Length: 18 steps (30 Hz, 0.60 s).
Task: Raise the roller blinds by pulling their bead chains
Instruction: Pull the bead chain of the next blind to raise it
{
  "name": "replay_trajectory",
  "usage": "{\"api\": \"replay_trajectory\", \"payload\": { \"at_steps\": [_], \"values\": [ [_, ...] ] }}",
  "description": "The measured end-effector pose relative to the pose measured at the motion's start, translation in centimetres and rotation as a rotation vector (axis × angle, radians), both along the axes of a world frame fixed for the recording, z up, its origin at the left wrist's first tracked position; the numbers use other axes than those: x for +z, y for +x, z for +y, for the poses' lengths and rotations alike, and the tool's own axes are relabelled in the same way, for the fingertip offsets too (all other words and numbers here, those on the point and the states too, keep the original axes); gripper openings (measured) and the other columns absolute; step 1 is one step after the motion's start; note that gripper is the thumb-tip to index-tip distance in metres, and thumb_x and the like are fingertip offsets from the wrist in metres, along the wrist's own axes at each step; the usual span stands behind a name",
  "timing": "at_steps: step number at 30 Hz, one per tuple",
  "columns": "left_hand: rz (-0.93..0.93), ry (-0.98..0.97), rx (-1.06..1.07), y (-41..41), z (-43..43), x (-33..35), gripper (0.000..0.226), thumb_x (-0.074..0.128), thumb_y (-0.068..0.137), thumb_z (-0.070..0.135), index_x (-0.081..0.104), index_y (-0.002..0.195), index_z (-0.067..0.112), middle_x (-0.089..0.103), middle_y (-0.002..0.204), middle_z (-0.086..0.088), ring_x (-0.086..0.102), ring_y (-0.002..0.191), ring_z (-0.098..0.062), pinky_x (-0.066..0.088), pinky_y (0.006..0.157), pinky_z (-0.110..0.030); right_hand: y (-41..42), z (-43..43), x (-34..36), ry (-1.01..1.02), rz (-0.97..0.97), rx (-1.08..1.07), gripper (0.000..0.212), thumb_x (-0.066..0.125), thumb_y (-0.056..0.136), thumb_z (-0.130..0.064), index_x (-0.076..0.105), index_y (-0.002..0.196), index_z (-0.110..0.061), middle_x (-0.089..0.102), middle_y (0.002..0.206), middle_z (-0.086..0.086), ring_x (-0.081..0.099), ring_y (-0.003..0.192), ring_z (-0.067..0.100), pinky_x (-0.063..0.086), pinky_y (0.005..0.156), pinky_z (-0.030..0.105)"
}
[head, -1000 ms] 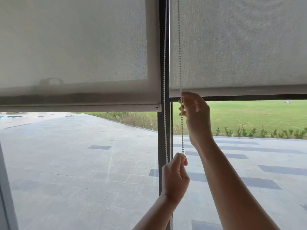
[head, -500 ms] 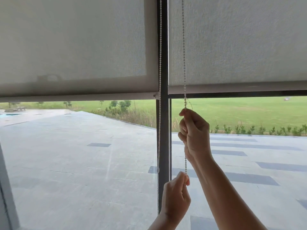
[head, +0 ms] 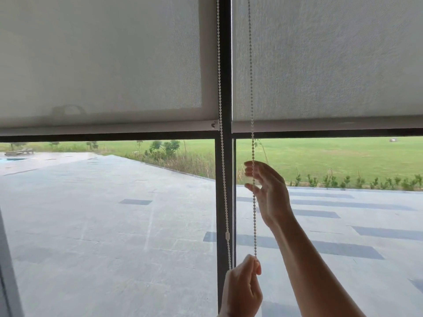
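- Since half a second ago, the right hand (head: 269,193) has let go of the bead chain (head: 253,202). It was closed on it; now its fingers (head: 250,171) are spread wide, and the chain runs just in front of them.
- The left hand (head: 242,287) has gone lower, toward 6 o'clock. It pinches the chain tight between thumb and finger tips.
- The step in hand is pulling the chain down, hand over hand. The left hand is at the end of its pull, I think.
- Next, the right hand needs to reach up toward 12 o'clock, close on the chain high up, and pull down. Then the left hand can let go.
- The right blind (head: 327,60) has its bottom edge just above the dark window bar. The left blind (head: 100,56), at 9 o'clock from it, hangs at about the same height. Both have a long way to go up.
- The other strand (head: 220,88) hangs along the dark frame post (head: 225,179).
- There are no boxes, cups or bowls here to tell about.
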State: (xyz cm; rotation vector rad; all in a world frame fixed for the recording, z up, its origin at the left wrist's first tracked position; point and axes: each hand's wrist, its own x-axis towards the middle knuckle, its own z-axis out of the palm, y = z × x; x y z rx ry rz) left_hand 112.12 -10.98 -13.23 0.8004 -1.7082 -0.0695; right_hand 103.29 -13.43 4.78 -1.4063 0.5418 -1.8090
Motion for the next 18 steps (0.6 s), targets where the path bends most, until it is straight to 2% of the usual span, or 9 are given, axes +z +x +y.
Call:
{"api": "replay_trajectory", "payload": {
  "at_steps": [2, 4, 6, 7, 8, 9, 10, 12, 18],
  "values": [
    [0.019, 0.017, -0.004, 0.5, 0.1, -0.2, 0.028, 0.044, 0.092, 0.004, 0.041, 0.072, 0.023, 0.038, 0.06, 0.015, 0.035, 0.043, 0.008, 0.028, 0.047, -0.007, -0.3, -1.4, 1.5, 0.093, 0.086, 0.046, 0.029, 0.041, 0.097, -0.035, 0.058, 0.119, -0.027, 0.059, 0.127, 0.003, 0.052, 0.122, 0.023, 0.042, 0.097, 0.046],
    [0.046, 0.021, 0.001, 0.9, 0.2, -0.2, 0.025, 0.041, 0.095, 0.014, 0.041, 0.072, 0.024, 0.036, 0.059, 0.016, 0.033, 0.042, 0.009, 0.027, 0.046, -0.008, 0.3, -2.0, 3.2, 0.111, 0.187, 0.269, 0.048, 0.04, 0.096, -0.044, 0.039, 0.139, -0.024, 0.051, 0.14, 0.01, 0.048, 0.13, 0.031, 0.042, 0.103, 0.052],
    [0.054, 0.02, 0.009, 1.3, 0.1, -0.1, 0.026, 0.042, 0.094, 0.011, 0.04, 0.072, 0.024, 0.037, 0.059, 0.016, 0.034, 0.043, 0.01, 0.028, 0.047, -0.008, 1.3, -2.0, 4.6, 0.08, 0.21, 0.428, 0.056, 0.049, 0.09, -0.047, 0.04, 0.14, -0.021, 0.066, 0.122, 0.009, 0.065, 0.109, 0.025, 0.055, 0.088, 0.043],
    [0.053, 0.019, 0.015, 1.5, 0.1, -0.2, 0.027, 0.044, 0.093, 0.007, 0.041, 0.072, 0.024, 0.038, 0.059, 0.016, 0.035, 0.044, 0.011, 0.029, 0.047, -0.007, 1.7, -1.9, 5.0, 0.058, 0.157, 0.473, 0.054, 0.056, 0.087, -0.045, 0.048, 0.133, -0.018, 0.072, 0.102, 0.005, 0.069, 0.087, 0.018, 0.057, 0.073, 0.032],
    [0.052, 0.019, 0.018, 1.7, 0.2, -0.2, 0.029, 0.044, 0.091, 0.003, 0.041, 0.072, 0.024, 0.038, 0.06, 0.016, 0.035, 0.045, 0.012, 0.03, 0.048, -0.006, 2.0, -1.9, 5.2, 0.032, 0.074, 0.497, 0.048, 0.062, 0.084, -0.041, 0.057, 0.123, -0.016, 0.068, 0.08, 0.0, 0.061, 0.064, 0.009, 0.049, 0.056, 0.022],
    [0.053, 0.02, 0.02, 2.0, 0.2, -0.3, 0.029, 0.045, 0.09, 0.0, 0.042, 0.072, 0.022, 0.039, 0.059, 0.014, 0.035, 0.046, 0.012, 0.03, 0.048, -0.006, 2.0, -2.1, 5.2, 0.014, -0.036, 0.509, 0.038, 0.064, 0.083, -0.037, 0.062, 0.113, -0.014, 0.055, 0.063, -0.005, 0.042, 0.05, 0.005, 0.036, 0.045, 0.017],
    [0.056, 0.022, 0.022, 2.2, 0.2, -0.4, 0.03, 0.045, 0.089, -0.002, 0.042, 0.072, 0.022, 0.041, 0.059, 0.01, 0.035, 0.046, 0.012, 0.03, 0.049, -0.006, 1.7, -2.3, 4.8, 0.009, -0.159, 0.507, 0.027, 0.063, 0.084, -0.033, 0.065, 0.104, -0.014, 0.039, 0.055, -0.008, 0.025, 0.046, 0.005, 0.025, 0.039, 0.017],
    [0.066, 0.02, 0.027, 2.7, 0.2, -0.5, 0.032, 0.045, 0.087, -0.006, 0.042, 0.072, 0.022, 0.045, 0.06, 0.006, 0.036, 0.048, 0.012, 0.032, 0.049, -0.007, 1.0, -2.4, 3.9, 0.026, -0.362, 0.48, 0.013, 0.057, 0.09, -0.027, 0.065, 0.09, -0.016, 0.019, 0.053, -0.007, 0.012, 0.046, 0.007, 0.015, 0.033, 0.016],
    [0.072, 0.009, 0.011, 3.0, 0.4, -0.3, 0.031, 0.044, 0.088, -0.006, 0.042, 0.073, 0.021, 0.043, 0.061, 0.009, 0.035, 0.046, 0.011, 0.027, 0.049, -0.004, 0.1, -1.7, 2.9, -0.009, -0.382, 0.417, 0.013, 0.056, 0.088, -0.022, 0.064, 0.078, -0.017, 0.029, 0.042, -0.01, 0.01, 0.042, 0.008, 0.019, 0.028, 0.015]
  ]
}}
